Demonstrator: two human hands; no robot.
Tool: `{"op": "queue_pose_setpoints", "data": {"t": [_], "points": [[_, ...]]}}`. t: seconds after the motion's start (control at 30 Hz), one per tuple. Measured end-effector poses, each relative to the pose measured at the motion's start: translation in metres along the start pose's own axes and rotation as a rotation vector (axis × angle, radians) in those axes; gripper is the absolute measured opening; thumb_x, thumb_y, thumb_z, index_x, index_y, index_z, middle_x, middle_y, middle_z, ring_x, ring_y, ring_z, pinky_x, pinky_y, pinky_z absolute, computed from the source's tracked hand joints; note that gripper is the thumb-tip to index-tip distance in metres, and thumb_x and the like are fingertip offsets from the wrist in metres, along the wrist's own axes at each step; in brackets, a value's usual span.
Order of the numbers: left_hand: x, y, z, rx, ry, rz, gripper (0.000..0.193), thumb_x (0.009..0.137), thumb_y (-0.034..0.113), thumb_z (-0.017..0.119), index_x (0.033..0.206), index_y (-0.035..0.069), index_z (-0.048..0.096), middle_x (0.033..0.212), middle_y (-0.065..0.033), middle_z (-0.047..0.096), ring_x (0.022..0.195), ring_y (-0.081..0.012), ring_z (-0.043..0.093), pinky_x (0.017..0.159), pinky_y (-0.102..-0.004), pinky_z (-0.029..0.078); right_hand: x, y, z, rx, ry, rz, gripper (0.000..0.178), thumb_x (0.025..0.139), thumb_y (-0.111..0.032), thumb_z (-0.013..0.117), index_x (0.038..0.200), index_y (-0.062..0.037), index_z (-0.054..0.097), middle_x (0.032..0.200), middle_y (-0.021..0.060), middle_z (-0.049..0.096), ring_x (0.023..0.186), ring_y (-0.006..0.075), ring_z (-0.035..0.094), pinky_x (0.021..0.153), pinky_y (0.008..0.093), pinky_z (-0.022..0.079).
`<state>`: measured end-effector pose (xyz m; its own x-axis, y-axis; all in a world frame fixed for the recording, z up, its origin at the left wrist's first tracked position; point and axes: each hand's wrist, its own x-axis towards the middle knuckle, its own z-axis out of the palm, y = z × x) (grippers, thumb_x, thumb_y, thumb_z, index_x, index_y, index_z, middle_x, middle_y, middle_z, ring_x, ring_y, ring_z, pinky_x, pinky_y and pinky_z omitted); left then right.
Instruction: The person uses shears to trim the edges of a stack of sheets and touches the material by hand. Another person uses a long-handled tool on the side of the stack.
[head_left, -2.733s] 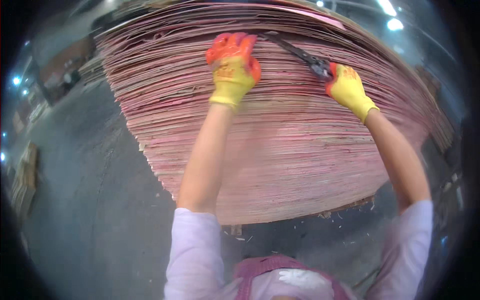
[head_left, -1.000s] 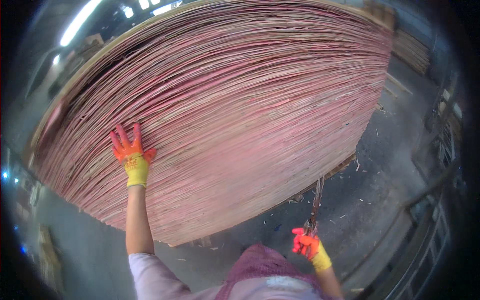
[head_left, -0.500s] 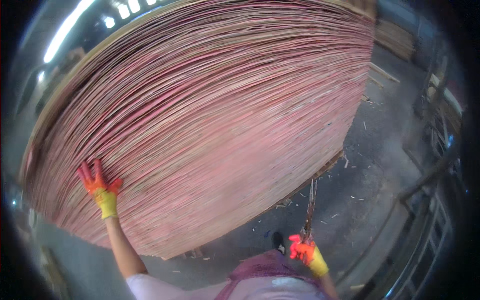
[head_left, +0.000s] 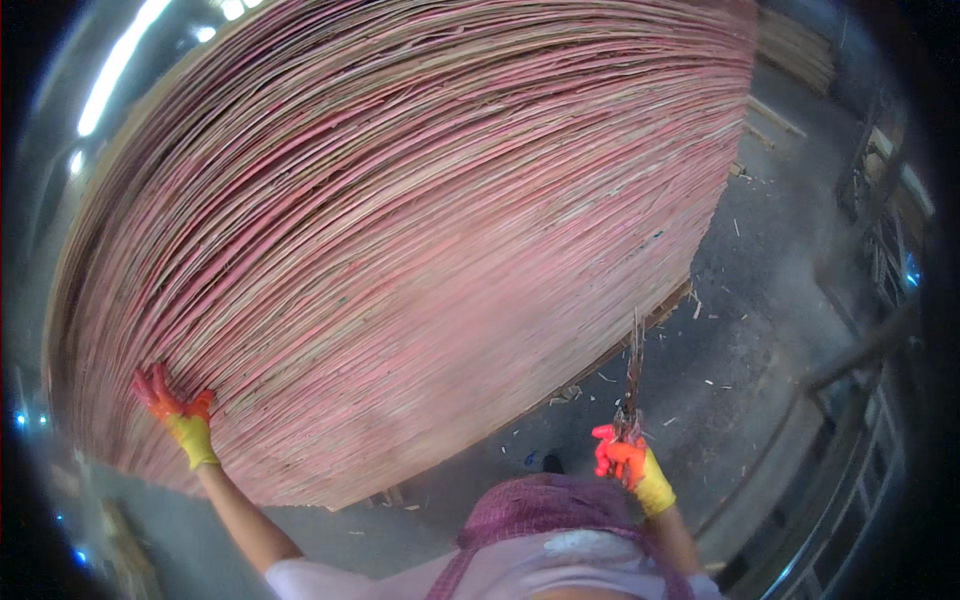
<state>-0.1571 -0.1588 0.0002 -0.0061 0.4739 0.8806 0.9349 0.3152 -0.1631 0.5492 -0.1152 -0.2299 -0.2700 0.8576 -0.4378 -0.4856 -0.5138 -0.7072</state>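
Observation:
A huge stack of thin pink and tan wood veneer sheets fills most of the view, its layered edges facing me. Against the left part of those edges rests my left hand, in an orange and yellow glove, fingers spread and nothing held. My right hand, gloved alike, is off the stack at the lower right. Its fingers are closed around a narrow bundle of thin brownish strips, which points up toward the stack's lower right edge. Exactly what the strips are made of is hard to make out.
Small scraps of wood lie scattered on the grey floor. Dark metal framework runs along the right side. Farther back at the upper right is another pile of boards. A purple apron covers my front.
My left hand has slid a little left and down along the sheet edges. The right hand has risen slightly with the bundle of strips. The view has shifted a bit.

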Motion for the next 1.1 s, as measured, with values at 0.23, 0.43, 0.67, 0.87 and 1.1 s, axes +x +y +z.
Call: {"op": "queue_pose_setpoints", "data": {"t": [0.23, 0.43, 0.67, 0.87, 1.1], "points": [[-0.001, 0.012, 0.000, 0.004, -0.014, -0.044, 0.109, 0.058, 0.000, 0.087, 0.157, 0.017, 0.045, 0.171, -0.0130, 0.024, 0.155, -0.0409, 0.024, 0.123, -0.0528, 0.031, 0.017, -0.012, 0.007, -0.008, -0.044, 0.070, 0.045, 0.089, -0.008, 0.063, 0.132, 0.0033, 0.056, 0.091, 0.0091, 0.064, 0.073, 0.0178, 0.064, 0.070, 0.0337, 0.055], [-0.015, 0.022, 0.010, -0.275, 0.068, -0.112, 0.098, 0.068, 0.001, 0.081, 0.157, 0.013, 0.042, 0.166, -0.0165, 0.032, 0.152, -0.0359, 0.034, 0.123, -0.0457, 0.035, 0.022, -0.024, -0.017, -0.090, -0.118, 0.023, 0.045, 0.089, -0.008, 0.064, 0.131, 0.0047, 0.056, 0.089, 0.0095, 0.065, 0.073, 0.0174, 0.065, 0.069, 0.0333, 0.055], [-0.020, 0.078, 0.013, -0.106, -0.012, -0.184, 0.081, 0.083, 0.007, 0.076, 0.157, 0.011, 0.043, 0.159, -0.0198, 0.043, 0.151, -0.0377, 0.036, 0.121, -0.0474, 0.034, 0.033, -0.050, -0.054, -0.123, -0.105, 0.002, 0.046, 0.089, -0.010, 0.064, 0.131, 0.0064, 0.056, 0.089, 0.0099, 0.066, 0.070, 0.0184, 0.065, 0.067, 0.0345, 0.056], [0.035, 0.207, 0.011, -0.035, 0.039, -0.064, 0.082, 0.084, 0.019, 0.080, 0.157, 0.010, 0.043, 0.159, -0.0202, 0.045, 0.151, -0.0417, 0.034, 0.121, -0.0522, 0.032, 0.035, -0.083, -0.084, -0.078, -0.087, 0.018, 0.046, 0.088, -0.009, 0.063, 0.132, 0.0054, 0.055, 0.090, 0.0097, 0.066, 0.071, 0.0182, 0.065, 0.068, 0.0348, 0.057], [0.098, 0.327, 0.048, -0.004, -0.043, -0.049, 0.110, 0.063, 0.033, 0.093, 0.159, 0.022, 0.042, 0.167, -0.0264, 0.027, 0.151, -0.0513, 0.028, 0.121, -0.0556, 0.030, 0.043, -0.111, -0.122, -0.027, -0.023, 0.037, 0.046, 0.087, -0.005, 0.063, 0.131, 0.0048, 0.056, 0.088, 0.0105, 0.065, 0.070, 0.0195, 0.064, 0.066, 0.0366, 0.056]]}}
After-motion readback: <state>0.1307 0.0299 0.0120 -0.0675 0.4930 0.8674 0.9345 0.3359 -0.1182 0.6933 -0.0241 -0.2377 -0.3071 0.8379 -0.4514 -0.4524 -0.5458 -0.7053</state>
